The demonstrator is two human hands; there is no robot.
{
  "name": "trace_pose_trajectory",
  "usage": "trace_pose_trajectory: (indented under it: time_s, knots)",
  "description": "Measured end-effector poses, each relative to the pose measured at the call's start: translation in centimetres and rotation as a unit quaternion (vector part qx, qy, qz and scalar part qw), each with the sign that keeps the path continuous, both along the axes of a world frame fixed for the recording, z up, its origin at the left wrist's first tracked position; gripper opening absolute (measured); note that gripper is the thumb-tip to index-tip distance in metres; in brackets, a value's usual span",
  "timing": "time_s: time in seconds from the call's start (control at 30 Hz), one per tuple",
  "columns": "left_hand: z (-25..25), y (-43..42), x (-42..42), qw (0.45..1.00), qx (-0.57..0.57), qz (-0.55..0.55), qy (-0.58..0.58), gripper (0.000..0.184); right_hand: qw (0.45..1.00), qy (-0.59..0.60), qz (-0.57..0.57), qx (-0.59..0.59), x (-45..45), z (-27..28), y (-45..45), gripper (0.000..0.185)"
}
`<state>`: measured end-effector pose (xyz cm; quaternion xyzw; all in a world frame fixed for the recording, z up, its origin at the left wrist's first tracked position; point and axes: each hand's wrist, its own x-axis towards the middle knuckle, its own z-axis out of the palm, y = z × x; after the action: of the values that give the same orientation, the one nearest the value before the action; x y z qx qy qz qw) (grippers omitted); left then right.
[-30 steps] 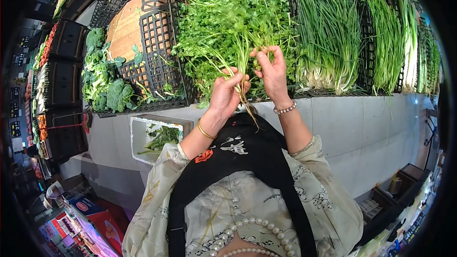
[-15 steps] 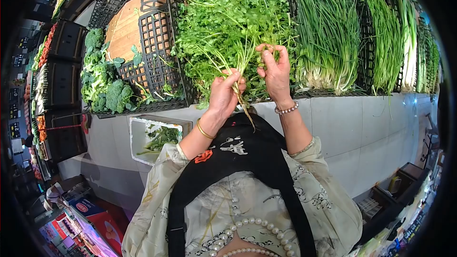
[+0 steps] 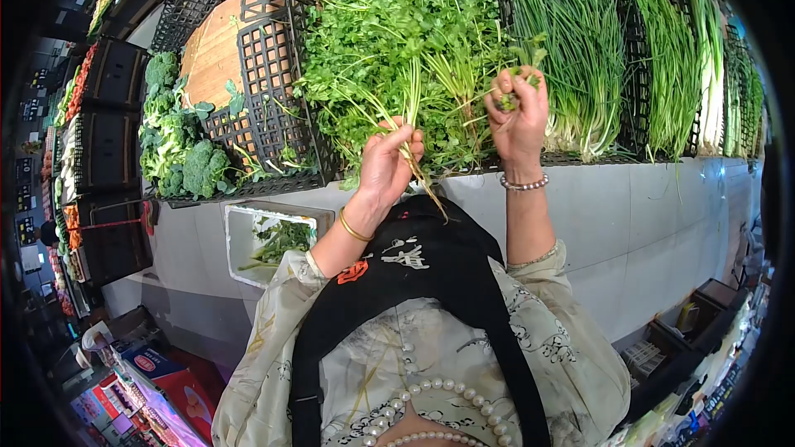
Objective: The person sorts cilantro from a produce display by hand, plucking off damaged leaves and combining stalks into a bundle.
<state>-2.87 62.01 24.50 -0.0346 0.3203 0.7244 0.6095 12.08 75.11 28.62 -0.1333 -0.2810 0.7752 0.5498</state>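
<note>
My left hand point(image 3: 387, 161) is closed round the lower stems of a small bunch of leafy herbs point(image 3: 412, 99), whose thin brown roots hang down past the fingers towards the black apron point(image 3: 414, 261). To the right, my right hand point(image 3: 518, 112) is closed on a small green sprig point(image 3: 508, 101), with leaves showing above and between the fingers. It is over the right edge of the herb crate, beside the spring onions point(image 3: 571, 58). Behind both hands lies a large heap of the same leafy herbs point(image 3: 397, 25).
Broccoli point(image 3: 203, 167) and a black plastic crate point(image 3: 269, 66) stand on the left. Below them a white foam box point(image 3: 236, 240) holds loose green leaves. More long green vegetables point(image 3: 672, 83) lie at the right. Grey tiles point(image 3: 638, 215) face the front of the display.
My right hand has moved right, away from the bunch, with a green sprig in its fingers. My left hand still holds the bunch in nearly the same place.
</note>
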Motion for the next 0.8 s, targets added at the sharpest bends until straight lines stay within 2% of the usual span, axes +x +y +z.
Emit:
trace_pose_trajectory:
  time_s: [0.07,0.13,0.2,0.33,0.43,0.47,0.53,0.67,0.8]
  knots:
    - [0.0,-0.3,-0.2,0.997,0.001,-0.044,0.067,0.008,1.0,0.017,0.018,-0.016,0.9,0.9,0.2,0.009]
    - [-0.5,-0.5,-0.7,0.998,0.03,-0.037,0.049,0.009,0.998,0.029,0.05,-0.031,1.6,1.1,0.4,0.01]
    - [-0.3,-0.7,-1.4,0.997,0.054,-0.035,0.048,0.011,0.995,-0.029,0.089,-0.03,1.6,0.8,0.2,0.009]
    - [0.4,-1.9,-2.7,0.996,0.076,-0.027,-0.05,0.009,0.977,-0.144,0.154,-0.031,-0.2,-0.4,-1.2,0.009]
    - [0.2,-2.7,-3.1,0.998,0.046,-0.042,-0.032,0.011,0.957,-0.201,0.202,-0.054,-2.2,-1.9,-2.5,0.012]
    - [-0.3,-3.2,-3.3,0.996,0.068,-0.033,-0.054,0.022,0.951,-0.227,0.203,-0.057,-2.8,-2.3,-3.0,0.013]
    - [-0.7,-3.6,-3.8,0.996,0.065,-0.026,-0.058,0.021,0.935,-0.275,0.215,-0.064,-3.9,-2.6,-3.8,0.012]
    - [-0.9,-4.3,-4.4,0.992,0.101,-0.025,-0.074,0.021,0.915,-0.313,0.25,-0.045,-5.4,-3.6,-5.2,0.011]
    - [-0.9,-5.0,-4.8,0.986,0.127,-0.035,-0.101,0.013,0.9,-0.357,0.247,-0.023,-6.2,-3.1,-5.9,0.022]
